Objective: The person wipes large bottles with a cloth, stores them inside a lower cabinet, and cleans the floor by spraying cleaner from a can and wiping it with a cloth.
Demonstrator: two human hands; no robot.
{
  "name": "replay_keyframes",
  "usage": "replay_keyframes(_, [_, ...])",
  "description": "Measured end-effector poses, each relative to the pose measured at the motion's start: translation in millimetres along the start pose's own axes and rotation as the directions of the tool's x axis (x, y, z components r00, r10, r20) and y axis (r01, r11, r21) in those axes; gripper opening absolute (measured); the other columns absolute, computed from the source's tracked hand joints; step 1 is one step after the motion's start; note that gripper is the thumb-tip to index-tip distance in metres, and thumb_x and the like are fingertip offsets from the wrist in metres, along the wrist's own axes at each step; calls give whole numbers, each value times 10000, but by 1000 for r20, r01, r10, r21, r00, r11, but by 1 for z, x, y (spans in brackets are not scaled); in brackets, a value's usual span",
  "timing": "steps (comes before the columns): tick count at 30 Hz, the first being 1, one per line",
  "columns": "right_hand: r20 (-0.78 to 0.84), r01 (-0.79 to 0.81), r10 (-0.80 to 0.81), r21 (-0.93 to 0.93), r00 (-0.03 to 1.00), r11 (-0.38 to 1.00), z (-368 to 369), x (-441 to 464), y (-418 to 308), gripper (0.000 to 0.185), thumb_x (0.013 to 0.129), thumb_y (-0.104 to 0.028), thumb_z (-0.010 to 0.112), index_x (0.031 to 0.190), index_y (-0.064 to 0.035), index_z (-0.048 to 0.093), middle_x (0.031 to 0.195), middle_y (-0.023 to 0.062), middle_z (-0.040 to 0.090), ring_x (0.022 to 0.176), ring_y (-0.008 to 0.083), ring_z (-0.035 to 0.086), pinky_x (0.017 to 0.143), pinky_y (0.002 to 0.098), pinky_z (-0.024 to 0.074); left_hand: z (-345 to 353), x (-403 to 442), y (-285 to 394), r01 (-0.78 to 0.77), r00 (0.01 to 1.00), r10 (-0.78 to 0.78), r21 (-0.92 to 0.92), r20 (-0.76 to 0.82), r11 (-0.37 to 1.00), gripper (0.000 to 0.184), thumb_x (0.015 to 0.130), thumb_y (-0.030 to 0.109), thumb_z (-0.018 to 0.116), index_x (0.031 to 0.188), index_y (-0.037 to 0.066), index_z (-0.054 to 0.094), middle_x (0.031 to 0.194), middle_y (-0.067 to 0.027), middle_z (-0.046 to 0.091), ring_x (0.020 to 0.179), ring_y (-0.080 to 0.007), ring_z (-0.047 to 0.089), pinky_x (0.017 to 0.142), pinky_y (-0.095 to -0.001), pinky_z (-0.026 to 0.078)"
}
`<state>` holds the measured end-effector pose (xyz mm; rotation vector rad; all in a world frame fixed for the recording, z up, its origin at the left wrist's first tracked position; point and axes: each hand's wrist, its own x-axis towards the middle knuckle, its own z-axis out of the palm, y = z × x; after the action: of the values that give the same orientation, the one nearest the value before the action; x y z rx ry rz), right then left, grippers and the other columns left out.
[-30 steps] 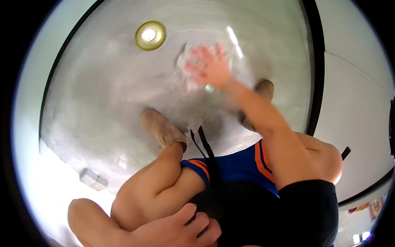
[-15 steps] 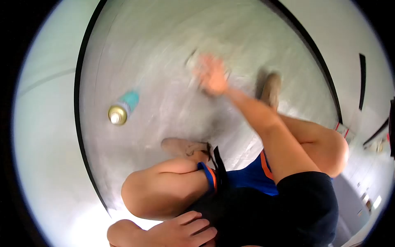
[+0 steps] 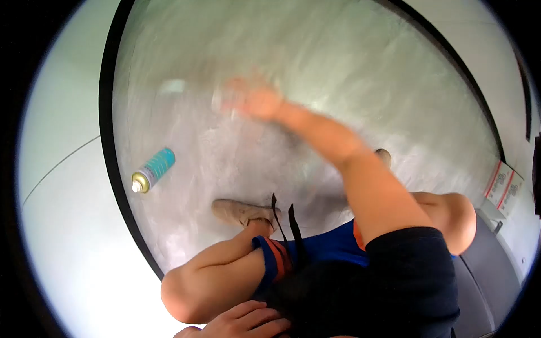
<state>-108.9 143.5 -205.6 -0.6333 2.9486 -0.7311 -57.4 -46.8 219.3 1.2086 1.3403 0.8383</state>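
My right hand [image 3: 252, 101] is stretched forward over the grey floor [image 3: 191, 124], low and smeared by motion. A pale, blurred patch [image 3: 220, 98] shows at its fingertips; what it is and whether the fingers grip it cannot be made out. My left hand [image 3: 245, 322] rests on the black shirt at my lap, its fingers laid out and slightly apart. To the left on the floor a spray can [image 3: 155, 169] lies on its side, teal and silver with a gold shoulder and white nozzle, touched by neither hand.
Black edging [image 3: 107, 107] curves around the grey floor, with white surfaces beyond it. My shoe [image 3: 239, 212] stands between the can and my legs. At the right are a white box with red stripes [image 3: 502, 188] and a dark grey panel [image 3: 493, 256].
My right hand has swept leftward across the floor. The view has shifted, so the can appears lower and further left. My left hand stays on my lap.
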Motion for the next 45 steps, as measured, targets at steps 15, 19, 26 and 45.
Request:
replay_keyframes(15, [-266,-257,223,-100,938,961,-35,-145,26,405,869,-344,516,1270,-291,541,1352,75,473,1242,309,431,1022,545,303,36,79,-5,-13,1000,12,-88,-9,996,230,666,170,608,822,6,648,947,-155,607,898,-317,576,840,-434,466])
replay_keyframes(19, [-16,83,-84,425,996,901,76,-185,-141,407,874,-318,504,1238,-142,552,1339,80,468,1249,304,411,1072,489,267,33,91,2,-45,996,50,-64,77,997,327,661,177,606,923,-12,654,979,-170,606,919,-331,572,838,-466,459])
replay_keyframes(26, [50,388,-404,193,913,901,15,-178,-43,422,868,-392,480,1274,-280,519,1459,71,344,1362,280,270,1084,613,132,29,106,3,2,994,10,-109,106,994,422,690,168,589,1075,-6,595,1009,-172,592,930,-341,560,858,-478,443])
replay_keyframes(45, [-69,-554,554,-222,830,803,-91,-320,110,496,899,-426,451,1377,-295,427,1524,55,213,1385,322,192,1069,629,110,20,96,-39,-10,971,113,-435,211,900,448,645,320,647,944,-13,627,993,-184,592,908,-343,555,867,-521,419])
